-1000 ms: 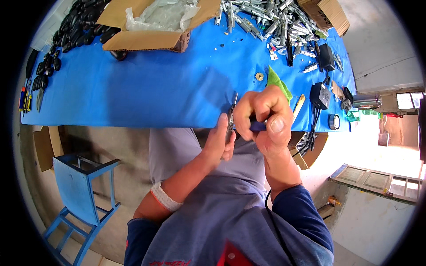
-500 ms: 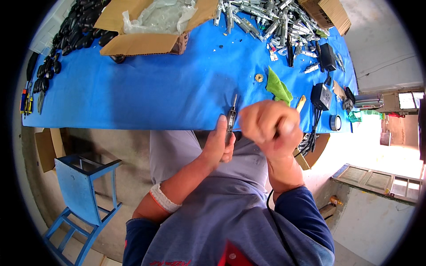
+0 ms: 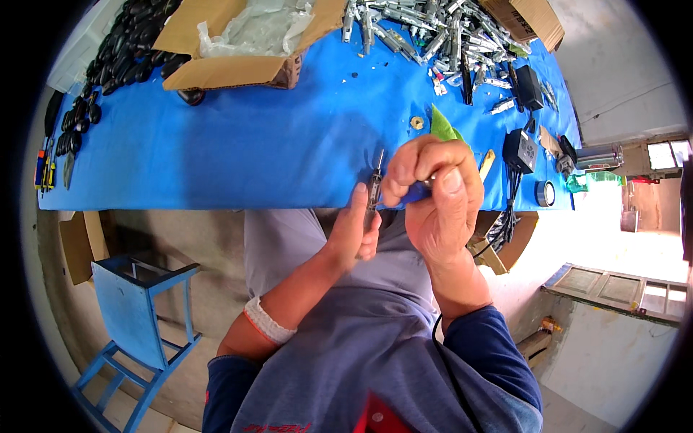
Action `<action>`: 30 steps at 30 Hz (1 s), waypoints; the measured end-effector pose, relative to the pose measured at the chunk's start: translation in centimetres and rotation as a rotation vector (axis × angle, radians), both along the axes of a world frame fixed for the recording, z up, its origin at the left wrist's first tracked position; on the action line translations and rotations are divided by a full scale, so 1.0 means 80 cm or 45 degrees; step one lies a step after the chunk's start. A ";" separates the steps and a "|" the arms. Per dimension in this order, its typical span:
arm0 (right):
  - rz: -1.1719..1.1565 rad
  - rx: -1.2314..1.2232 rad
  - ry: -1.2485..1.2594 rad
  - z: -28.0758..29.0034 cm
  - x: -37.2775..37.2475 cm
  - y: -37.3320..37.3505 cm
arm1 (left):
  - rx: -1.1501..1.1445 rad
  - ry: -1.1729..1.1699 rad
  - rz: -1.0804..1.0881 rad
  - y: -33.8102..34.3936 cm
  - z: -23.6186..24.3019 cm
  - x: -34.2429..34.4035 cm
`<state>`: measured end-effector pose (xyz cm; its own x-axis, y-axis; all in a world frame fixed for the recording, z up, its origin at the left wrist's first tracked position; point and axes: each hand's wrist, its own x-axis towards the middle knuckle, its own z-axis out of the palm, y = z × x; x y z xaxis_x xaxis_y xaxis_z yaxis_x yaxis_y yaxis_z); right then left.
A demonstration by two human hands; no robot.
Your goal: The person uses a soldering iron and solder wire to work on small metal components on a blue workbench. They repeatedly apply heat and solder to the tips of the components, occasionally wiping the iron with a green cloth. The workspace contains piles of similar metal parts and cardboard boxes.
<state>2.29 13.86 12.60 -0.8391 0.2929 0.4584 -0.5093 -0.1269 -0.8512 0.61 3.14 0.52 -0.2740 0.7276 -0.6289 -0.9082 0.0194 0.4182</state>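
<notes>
My left hand [image 3: 350,227] is closed around a slim dark-and-silver metal mechanism [image 3: 375,187], held upright at the table's front edge with a thin shiny end pointing away from me. Just right of it, my right hand [image 3: 440,198] grips a blue handle [image 3: 416,193], probably of a tool; its tip is hidden, so I cannot tell whether it touches the mechanism. Behind my right hand lie a green cloth [image 3: 444,123] and a small brass-coloured ring [image 3: 416,123] on the blue tabletop [image 3: 202,159].
An open carton [image 3: 224,72] stands at the back, between black rounded parts [image 3: 126,54] and piled metal mechanisms [image 3: 404,32]. A power adapter [image 3: 520,150], cables and tape roll [image 3: 544,193] lie rightward. Hand tools [image 3: 45,166] line the left; a blue chair [image 3: 130,310] stands below.
My right hand has turned and risen slightly since half a second ago, showing the thumb and blue handle again. My left hand has hardly moved.
</notes>
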 end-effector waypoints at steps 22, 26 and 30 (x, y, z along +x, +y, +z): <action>-0.131 0.146 0.178 -0.004 -0.021 -0.011 | 0.074 0.073 0.019 0.000 -0.004 0.001; -0.063 -0.034 0.165 -0.016 -0.013 0.004 | -0.109 0.063 0.000 0.003 0.010 0.002; 0.159 0.025 -0.033 -0.006 -0.001 0.016 | -0.095 0.018 -0.017 0.002 -0.001 0.002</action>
<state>2.17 15.13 12.13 -0.8800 0.1767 0.4410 -0.4686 -0.1708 -0.8667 0.80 3.27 0.44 -0.2737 0.6827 -0.6775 -0.9018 0.0628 0.4276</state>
